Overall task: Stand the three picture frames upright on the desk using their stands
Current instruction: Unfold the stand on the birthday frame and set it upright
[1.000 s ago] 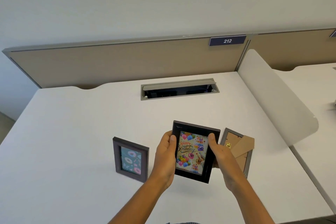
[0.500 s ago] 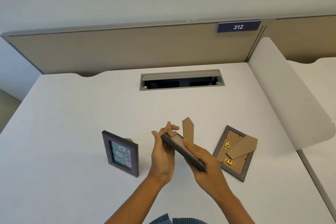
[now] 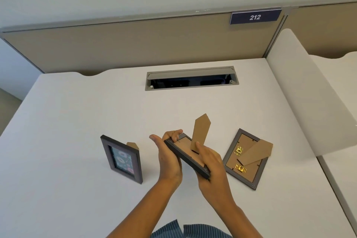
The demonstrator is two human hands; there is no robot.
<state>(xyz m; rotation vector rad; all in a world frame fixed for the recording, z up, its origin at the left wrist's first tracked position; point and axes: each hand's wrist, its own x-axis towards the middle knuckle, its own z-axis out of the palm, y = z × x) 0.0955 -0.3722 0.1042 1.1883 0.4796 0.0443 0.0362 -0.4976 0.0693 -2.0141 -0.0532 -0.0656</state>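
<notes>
Holding the black frame [image 3: 186,157] between them, both hands' fingers [image 3: 174,135] grip its edges. One frame [image 3: 122,159] stands left; another [image 3: 246,159] lies right. Bare desk [image 3: 77,114] spreads behind.

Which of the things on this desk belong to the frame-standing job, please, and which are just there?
Job: standing frame; held black frame, its stand out; face-down frame; left hand; right hand.
Just there: cable tray; sign 212; divider.

An office cubicle: a white laminate counter [image 3: 77,121] with a grey cable-access hatch [image 3: 191,80], tan fabric partition panels [image 3: 135,44], and a navy "212" number plate [image 3: 255,17].
</notes>
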